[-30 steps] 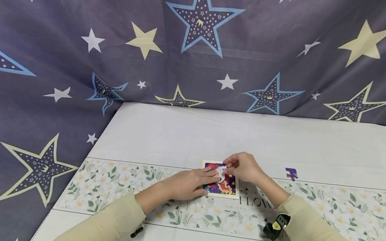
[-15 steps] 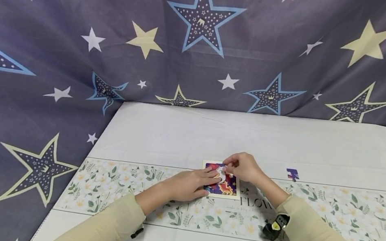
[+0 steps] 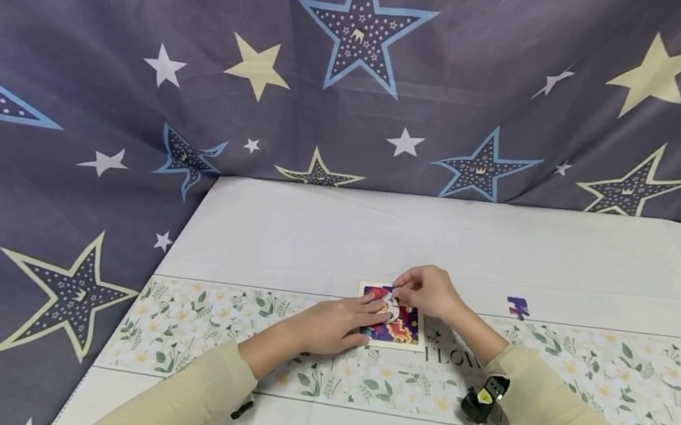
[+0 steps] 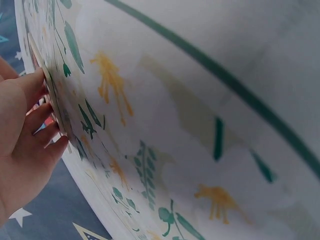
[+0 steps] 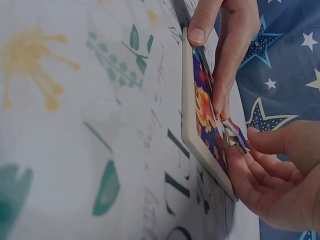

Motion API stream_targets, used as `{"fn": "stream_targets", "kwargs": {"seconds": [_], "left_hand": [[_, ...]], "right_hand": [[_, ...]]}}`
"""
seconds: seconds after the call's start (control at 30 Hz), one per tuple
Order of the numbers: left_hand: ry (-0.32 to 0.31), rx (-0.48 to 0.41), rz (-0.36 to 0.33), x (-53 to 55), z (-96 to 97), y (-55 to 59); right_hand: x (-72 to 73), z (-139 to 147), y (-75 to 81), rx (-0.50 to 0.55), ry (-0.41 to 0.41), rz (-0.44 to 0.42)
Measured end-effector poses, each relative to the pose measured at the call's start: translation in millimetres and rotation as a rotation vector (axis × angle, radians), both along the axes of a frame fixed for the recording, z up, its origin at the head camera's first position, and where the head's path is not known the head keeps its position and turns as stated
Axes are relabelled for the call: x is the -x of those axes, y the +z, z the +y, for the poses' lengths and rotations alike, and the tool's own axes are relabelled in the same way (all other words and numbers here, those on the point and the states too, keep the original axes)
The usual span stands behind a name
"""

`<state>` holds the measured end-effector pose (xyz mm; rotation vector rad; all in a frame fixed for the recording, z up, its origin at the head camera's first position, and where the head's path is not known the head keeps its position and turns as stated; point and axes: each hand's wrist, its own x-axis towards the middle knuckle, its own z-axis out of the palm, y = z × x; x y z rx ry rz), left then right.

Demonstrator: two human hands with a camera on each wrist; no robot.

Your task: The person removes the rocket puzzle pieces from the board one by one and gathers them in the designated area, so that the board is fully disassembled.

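Note:
A small framed jigsaw puzzle [image 3: 391, 334] with a purple, red and orange picture and a cream border lies on the table. My left hand [image 3: 328, 323] rests across its left part, fingers extended over the picture and thumb near the lower edge. In the left wrist view, the left fingers [image 4: 40, 120] reach over the board's edge. My right hand [image 3: 430, 294] is at the puzzle's upper right, pinching a jigsaw piece [image 5: 239, 135] between thumb and fingers. That piece is tilted over the picture, close to the left fingertips. The fingers partly hide it.
A loose purple jigsaw piece [image 3: 517, 308] lies on the white tablecloth [image 3: 323, 239] to the right of the right hand. A floral printed band [image 3: 201, 323] runs across the table under the puzzle. A star-patterned curtain [image 3: 301, 120] hangs behind and at the left.
The right hand's fingers and the pinched piece have shifted slightly, and the piece's angle over the picture has changed. The left hand has stayed in place.

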<state>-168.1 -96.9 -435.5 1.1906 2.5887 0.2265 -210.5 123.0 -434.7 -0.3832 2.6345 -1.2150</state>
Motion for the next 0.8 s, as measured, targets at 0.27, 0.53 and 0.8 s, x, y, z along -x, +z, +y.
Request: {"fn": "stream_targets", "kwargs": {"seconds": [0.27,0.53,0.8], "left_hand": [[0.003,0.003,-0.001,-0.1,0.8,1.3],[-0.011,-0.001,0.011,0.0,1.0,2.7],[0.001,0.011,-0.002,-0.5,1.5,4.2]], "right_hand": [[0.8,-0.3,-6.1,0.044,-0.026,-0.013],[1.0,0.2,-6.0,0.075,-0.044,-0.027],[0.2,0.1,-5.7,0.103,-0.070,-0.039]]}}
